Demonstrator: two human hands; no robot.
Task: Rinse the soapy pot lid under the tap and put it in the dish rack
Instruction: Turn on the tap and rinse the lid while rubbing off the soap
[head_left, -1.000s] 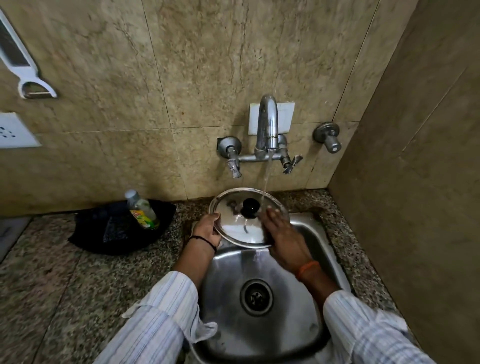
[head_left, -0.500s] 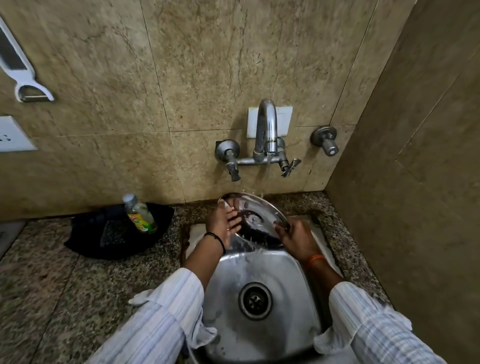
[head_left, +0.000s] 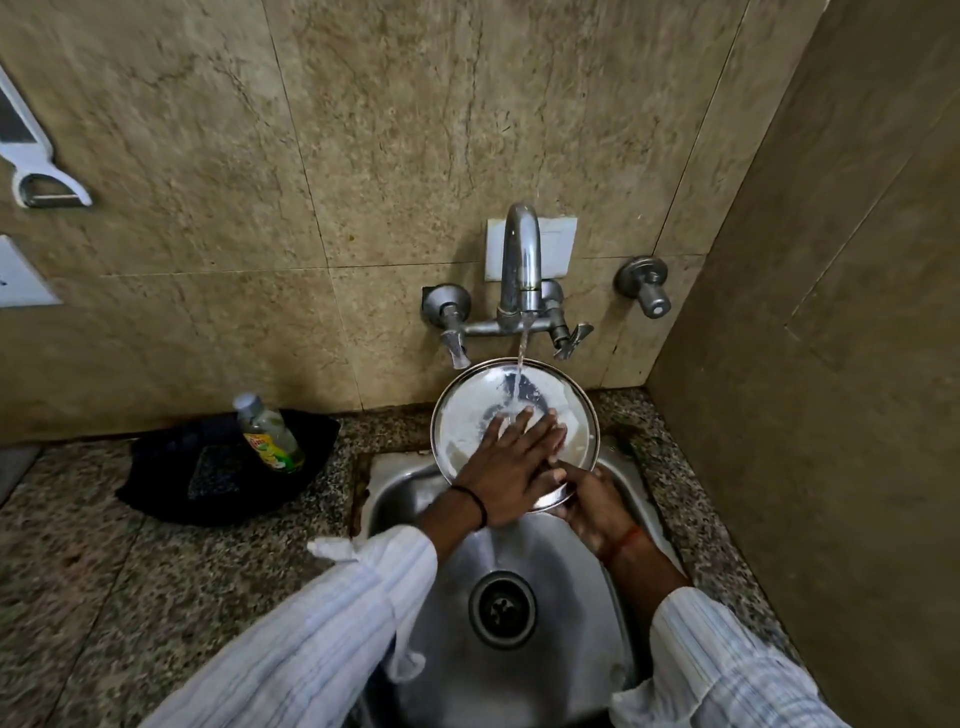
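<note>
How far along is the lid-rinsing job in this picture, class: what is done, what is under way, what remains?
Done: the tap runs onto the lid. Under way: the left hand rubs its inner face with flat fingers while the right hand grips the lower rim over the sink; white suds remain. Left: finishing the rinse and racking it; no rack is in view.

Head view, close, downward over sink (head_left: 395, 483)
</note>
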